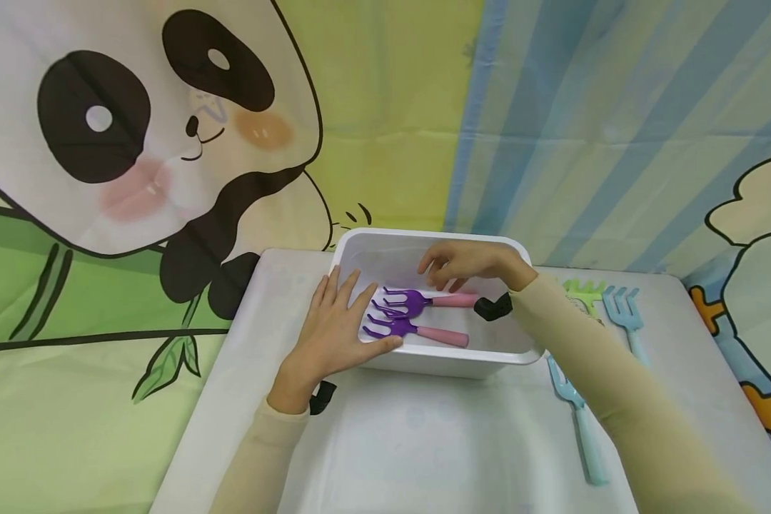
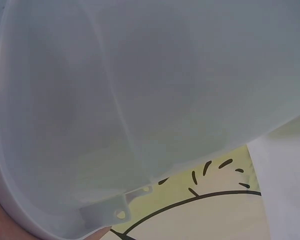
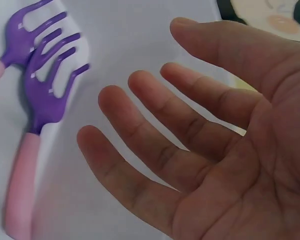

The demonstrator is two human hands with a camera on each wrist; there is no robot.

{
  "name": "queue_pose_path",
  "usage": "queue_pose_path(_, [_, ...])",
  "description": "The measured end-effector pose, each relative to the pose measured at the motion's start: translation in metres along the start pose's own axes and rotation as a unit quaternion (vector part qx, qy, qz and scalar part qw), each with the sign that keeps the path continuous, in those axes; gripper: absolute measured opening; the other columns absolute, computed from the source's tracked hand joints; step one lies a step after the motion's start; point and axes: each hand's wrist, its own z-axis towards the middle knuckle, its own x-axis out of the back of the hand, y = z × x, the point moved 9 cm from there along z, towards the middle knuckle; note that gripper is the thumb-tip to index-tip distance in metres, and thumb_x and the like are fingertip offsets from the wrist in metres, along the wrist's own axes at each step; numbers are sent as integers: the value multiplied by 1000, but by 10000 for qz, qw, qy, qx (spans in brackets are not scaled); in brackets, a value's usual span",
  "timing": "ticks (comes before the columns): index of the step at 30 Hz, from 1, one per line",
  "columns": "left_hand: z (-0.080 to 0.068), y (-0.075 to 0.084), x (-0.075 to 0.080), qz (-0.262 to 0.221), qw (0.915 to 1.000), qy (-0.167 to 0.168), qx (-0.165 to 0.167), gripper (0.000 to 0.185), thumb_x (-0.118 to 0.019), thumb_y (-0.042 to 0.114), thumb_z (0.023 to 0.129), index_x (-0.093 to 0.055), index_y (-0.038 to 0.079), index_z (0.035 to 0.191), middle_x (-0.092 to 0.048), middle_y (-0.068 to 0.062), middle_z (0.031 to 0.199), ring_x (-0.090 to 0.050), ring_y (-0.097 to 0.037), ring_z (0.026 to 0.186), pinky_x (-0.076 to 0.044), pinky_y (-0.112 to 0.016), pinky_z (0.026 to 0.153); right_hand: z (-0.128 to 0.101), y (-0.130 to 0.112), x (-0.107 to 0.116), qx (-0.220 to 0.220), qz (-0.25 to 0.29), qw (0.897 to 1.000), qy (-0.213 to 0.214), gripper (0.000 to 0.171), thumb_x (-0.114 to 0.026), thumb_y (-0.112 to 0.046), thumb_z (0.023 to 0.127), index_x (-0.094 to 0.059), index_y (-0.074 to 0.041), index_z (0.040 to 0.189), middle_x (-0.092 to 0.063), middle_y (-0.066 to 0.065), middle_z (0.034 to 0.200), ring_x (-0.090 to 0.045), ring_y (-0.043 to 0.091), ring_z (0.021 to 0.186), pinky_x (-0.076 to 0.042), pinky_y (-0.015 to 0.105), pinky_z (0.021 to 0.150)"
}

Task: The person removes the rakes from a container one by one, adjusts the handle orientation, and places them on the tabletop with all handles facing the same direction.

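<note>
two rakes (image 1: 411,318) lie in the bin (image 1: 433,360) just under the right hand (image 1: 465,264), its fingers (image 3: 140,145) loose and empty, while the left hand (image 1: 334,328) lies flat on the rim, so a hard lean there could tip the bin.

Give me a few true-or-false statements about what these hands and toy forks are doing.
1. Two purple forks lie inside the white tub. True.
2. The right hand grips a purple fork. False: its fingers are spread and hold nothing.
3. The left hand rests on the tub's near left corner. True.
4. The blue forks are in the tub. False: they lie on the table, right of the tub.
5. A green fork lies beside the tub. True.
</note>
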Motion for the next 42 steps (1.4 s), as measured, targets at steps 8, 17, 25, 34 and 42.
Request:
queue_pose_path(8, [1,0,-2,61,10000,-37,8,109,-32,93,78,-43,15,153,-26,-19,161,-2,-43,150,-1,-54,119,28,22,-15,-159,-121,9997,-155,36,-65,-8,96,-55,2,129,-63,25,115,-60,40,107,-53,53,91])
queue_pose_path(17, [1,0,-2,65,10000,-61,28,108,-34,91,79,-42,15,154,-25,-18,161,-2,-43,150,-1,-55,119,45,52,-34,-674,-588,9955,-314,38,-67,-9,93,-57,1,129,-62,11,104,-60,32,93,-55,50,85])
queue_pose_path(25, [1,0,-3,46,9999,-87,77,108,-36,91,78,-43,14,153,-25,-18,161,-1,-43,150,3,-52,119,44,81,-55,-1672,-1152,9762,-765,38,-72,-20,90,-62,-10,125,-62,9,106,-60,27,100,-53,49,89])
queue_pose_path(34, [0,1,0,87,9999,-70,82,108,-37,91,78,-44,13,153,-25,-19,161,-1,-43,150,2,-53,119,47,90,-86,-2016,-1119,9628,-1409,33,-75,-27,91,-60,-16,118,-69,9,100,-66,28,97,-54,50,87])
queue_pose_path(42, [-2,2,0,103,9999,-26,7,107,-38,91,78,-44,14,152,-27,-19,161,-1,-42,150,-2,-55,119,48,80,-100,-1592,-1691,9653,-1197,26,-70,-25,95,-58,-9,114,-70,7,92,-68,22,84,-55,49,85])
